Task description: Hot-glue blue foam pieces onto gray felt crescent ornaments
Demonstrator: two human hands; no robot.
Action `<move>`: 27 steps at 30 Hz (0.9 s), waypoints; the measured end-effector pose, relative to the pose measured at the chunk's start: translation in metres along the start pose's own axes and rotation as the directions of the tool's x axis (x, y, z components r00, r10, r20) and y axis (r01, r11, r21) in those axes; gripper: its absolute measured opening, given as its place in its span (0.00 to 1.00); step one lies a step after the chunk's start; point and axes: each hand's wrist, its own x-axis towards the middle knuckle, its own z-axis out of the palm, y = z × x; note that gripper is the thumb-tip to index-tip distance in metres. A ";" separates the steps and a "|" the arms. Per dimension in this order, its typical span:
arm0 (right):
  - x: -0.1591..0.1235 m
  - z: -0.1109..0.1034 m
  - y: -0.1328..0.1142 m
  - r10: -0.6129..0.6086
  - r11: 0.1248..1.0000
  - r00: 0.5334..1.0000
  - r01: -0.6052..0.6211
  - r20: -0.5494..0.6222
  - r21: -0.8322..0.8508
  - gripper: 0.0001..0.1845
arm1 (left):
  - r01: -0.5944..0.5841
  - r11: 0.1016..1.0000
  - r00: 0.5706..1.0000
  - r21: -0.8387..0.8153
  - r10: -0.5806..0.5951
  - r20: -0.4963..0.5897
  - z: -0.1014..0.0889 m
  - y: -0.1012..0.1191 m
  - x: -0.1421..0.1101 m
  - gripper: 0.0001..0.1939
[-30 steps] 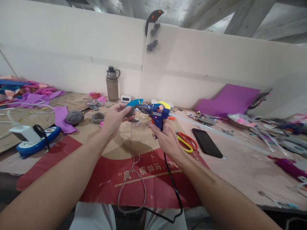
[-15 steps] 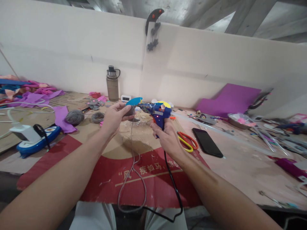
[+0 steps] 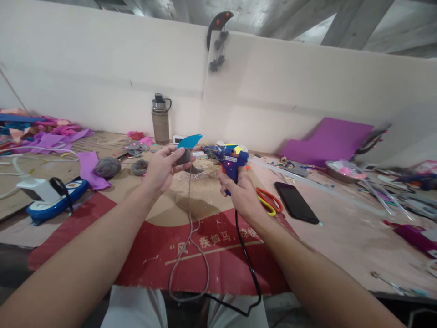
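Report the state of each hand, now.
Left hand: closed, holding a grey piece between thumb and fingers.
Right hand: closed, holding a blue glue gun by its handle.

Pale work table, partly overlaid with red and brown cardboard; a black phone lies beyond the cardboard's right edge, a purple sheet rests towards the back, and a blurred magenta item, perhaps a pouch, lies farther right

Glue-gun label unreadable, scissors partly hidden, forearms cropped
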 end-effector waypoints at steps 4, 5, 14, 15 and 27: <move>0.010 -0.001 0.003 0.131 0.962 0.991 -0.129 0.010 0.240 0.17 | -0.003 1.000 1.000 -0.001 0.003 0.017 -0.001 0.001 0.000 0.10; 0.014 -0.002 0.005 0.176 0.948 0.984 -0.176 0.028 0.266 0.17 | -0.008 1.000 1.000 0.007 0.008 0.019 -0.001 0.000 -0.001 0.11; 0.041 -0.038 0.034 0.284 0.899 0.958 -0.278 -0.032 -0.340 0.19 | -0.182 0.946 0.981 0.270 0.195 -0.021 0.003 -0.004 -0.004 0.11; 0.040 -0.041 0.033 0.202 0.877 0.977 -0.210 -0.066 -0.432 0.20 | -0.218 0.917 0.971 0.334 0.237 -0.017 0.003 -0.004 -0.005 0.10; 0.027 0.055 -0.029 0.284 0.769 0.915 -0.396 0.287 0.502 0.19 | -0.315 0.782 0.923 0.537 0.384 -0.018 0.005 -0.004 -0.008 0.07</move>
